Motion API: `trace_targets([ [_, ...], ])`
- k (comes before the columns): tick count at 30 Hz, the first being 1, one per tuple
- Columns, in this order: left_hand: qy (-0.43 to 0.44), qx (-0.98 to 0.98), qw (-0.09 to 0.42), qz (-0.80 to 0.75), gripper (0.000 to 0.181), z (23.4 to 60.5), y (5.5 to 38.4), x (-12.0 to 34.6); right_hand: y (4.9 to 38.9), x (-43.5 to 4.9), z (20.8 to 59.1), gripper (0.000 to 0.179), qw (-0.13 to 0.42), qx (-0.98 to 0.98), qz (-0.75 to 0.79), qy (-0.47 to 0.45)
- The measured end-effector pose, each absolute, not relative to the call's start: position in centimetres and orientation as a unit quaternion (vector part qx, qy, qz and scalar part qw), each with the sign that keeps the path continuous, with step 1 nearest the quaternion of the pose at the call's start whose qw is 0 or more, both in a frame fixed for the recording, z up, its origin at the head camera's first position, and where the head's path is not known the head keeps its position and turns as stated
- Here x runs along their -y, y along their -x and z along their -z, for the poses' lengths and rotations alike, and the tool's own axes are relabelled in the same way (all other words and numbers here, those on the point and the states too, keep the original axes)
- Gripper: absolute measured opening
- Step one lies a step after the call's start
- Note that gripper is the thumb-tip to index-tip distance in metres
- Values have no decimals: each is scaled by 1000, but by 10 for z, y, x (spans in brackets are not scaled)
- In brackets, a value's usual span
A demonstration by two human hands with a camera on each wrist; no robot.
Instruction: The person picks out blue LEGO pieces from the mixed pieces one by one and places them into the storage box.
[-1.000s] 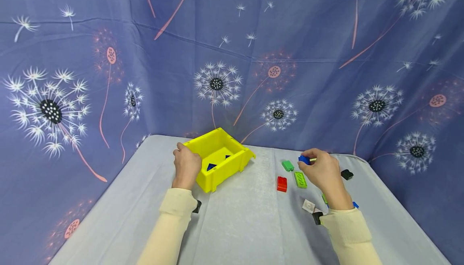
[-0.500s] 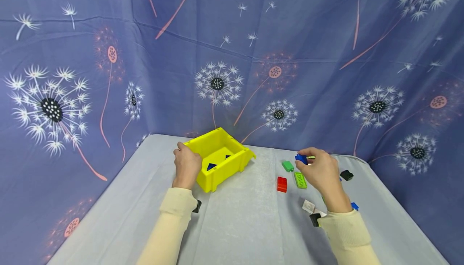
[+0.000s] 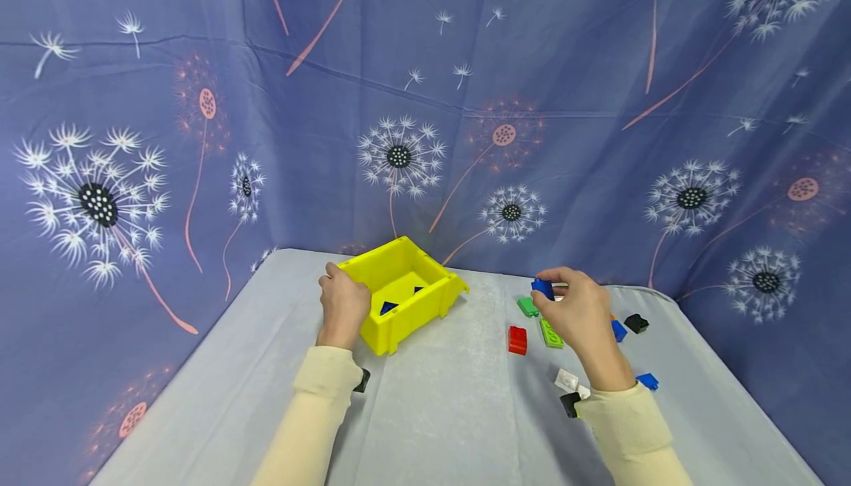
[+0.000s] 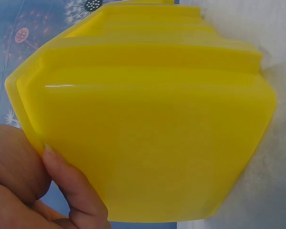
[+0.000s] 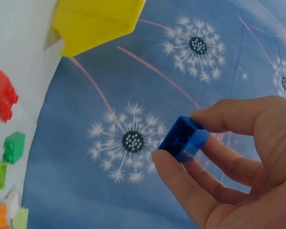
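At the left of the head view, my left hand point(image 3: 343, 306) grips the near left rim of a yellow plastic bin point(image 3: 415, 317). The left wrist view shows the thumb against the end wall of the bin point(image 4: 152, 148). Two dark blue pieces point(image 3: 388, 308) lie inside it, partly hidden by the wall. My right hand point(image 3: 580, 320) holds a blue toy building brick point(image 3: 542, 289) above the table, right of the bin. In the right wrist view, the fingertips pinch this blue brick point(image 5: 180, 137), its hollow underside in sight.
Below the right hand lie a green brick point(image 3: 528, 306), a lime brick point(image 3: 551, 333) and a red brick point(image 3: 517, 340). White bricks point(image 3: 566, 380), blue bricks point(image 3: 647, 381) and a black brick point(image 3: 636, 323) are nearby. A patterned curtain point(image 3: 425, 102) hangs behind the table.
My right hand has moved slightly left with the blue brick, uncovering another blue brick on the table to its right. The left hand and the bin have stayed in place.
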State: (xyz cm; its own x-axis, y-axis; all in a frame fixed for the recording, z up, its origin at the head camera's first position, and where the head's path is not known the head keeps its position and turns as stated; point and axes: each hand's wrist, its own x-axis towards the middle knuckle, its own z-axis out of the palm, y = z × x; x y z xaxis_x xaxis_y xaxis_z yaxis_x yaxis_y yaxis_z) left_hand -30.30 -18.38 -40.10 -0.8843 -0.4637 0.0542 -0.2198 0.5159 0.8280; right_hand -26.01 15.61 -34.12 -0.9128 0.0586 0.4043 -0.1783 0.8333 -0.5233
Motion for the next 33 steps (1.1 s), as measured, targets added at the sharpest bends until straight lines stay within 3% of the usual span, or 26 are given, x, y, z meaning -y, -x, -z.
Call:
trace_targets([
  [10, -196, 860, 138, 450, 70, 401, 301, 184, 264, -133, 322, 32, 226, 924, -303, -59],
  [33, -203, 860, 133, 450, 69, 402, 305, 183, 281, -85, 302, 34, 200, 913, -346, -86],
])
